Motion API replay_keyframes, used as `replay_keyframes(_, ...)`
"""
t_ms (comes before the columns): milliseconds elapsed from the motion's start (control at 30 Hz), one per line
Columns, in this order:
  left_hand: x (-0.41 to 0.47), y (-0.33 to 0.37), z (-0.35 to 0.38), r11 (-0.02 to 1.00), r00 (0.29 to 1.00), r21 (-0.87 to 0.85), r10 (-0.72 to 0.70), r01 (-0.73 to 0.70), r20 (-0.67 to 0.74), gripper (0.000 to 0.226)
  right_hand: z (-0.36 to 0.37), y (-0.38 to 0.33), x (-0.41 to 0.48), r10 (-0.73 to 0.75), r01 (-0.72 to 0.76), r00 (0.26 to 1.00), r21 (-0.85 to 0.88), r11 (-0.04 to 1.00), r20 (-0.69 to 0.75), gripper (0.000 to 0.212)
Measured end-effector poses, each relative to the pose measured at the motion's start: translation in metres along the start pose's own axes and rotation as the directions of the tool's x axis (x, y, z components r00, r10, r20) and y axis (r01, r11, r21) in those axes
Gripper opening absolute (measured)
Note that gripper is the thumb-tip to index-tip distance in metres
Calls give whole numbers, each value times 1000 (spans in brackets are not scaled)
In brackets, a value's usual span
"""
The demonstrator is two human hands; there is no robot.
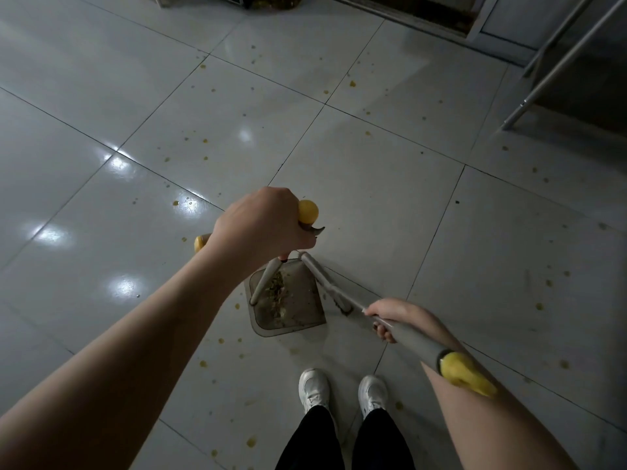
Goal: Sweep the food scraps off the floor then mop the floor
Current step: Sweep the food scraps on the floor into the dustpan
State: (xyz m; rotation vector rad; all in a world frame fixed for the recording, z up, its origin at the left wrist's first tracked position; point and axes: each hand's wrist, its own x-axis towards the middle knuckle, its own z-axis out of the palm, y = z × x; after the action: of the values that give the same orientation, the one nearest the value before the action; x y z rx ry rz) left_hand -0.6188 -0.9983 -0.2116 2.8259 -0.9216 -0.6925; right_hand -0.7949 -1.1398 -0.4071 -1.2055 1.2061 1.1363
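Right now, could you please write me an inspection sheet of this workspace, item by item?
Surface: glossy pale tiled floor, dotted with yellow-brown spots.
Job's things: dustpan on the floor with scraps inside; broom handle slants toward it; no mop seen.
Clutter: nothing seen.
Grippers: left hand grips the dustpan's yellow grip; right hand grips the broom handle.
Cables: nothing seen.
Surroundings: metal legs at upper right; white shoes near the bottom edge.
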Motion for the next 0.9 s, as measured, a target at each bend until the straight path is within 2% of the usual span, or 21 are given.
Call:
replay_keyframes(167, -2, -1, 0, 1000, 1000, -9, 3, -3, -9, 27, 10, -10, 0, 31, -41, 989, 64, 997, 147, 39)
replay_keyframes(267, -3, -4, -3, 1000, 1000, -26, -11, 11, 23, 27, -5, -5, -8, 49, -63, 984, 78, 995, 172, 42)
replay_keyframes(433, -2, -2, -7, 998, 999, -41, -50, 50, 19, 29, -34, -6, -30, 59, -63, 991, 34, 997, 119, 44)
replay_keyframes(600, 0, 1, -8, 995, 996, -61, -83, 84, 20, 28, -48, -19, -38, -10, 10, 1000, 37, 999, -10, 40)
replay_keyframes(733, 6, -8, -15, 971, 980, -128, -195, 200, 48, 30, -69, -44, -38, -54, 53, 994, -11, 999, -98, 43)
replay_keyframes(900, 6, -9, -18, 880, 913, -243, -393, 407, 107, 33, -100, -77, -22, -211, 212, 956, -19, 977, -205, 32)
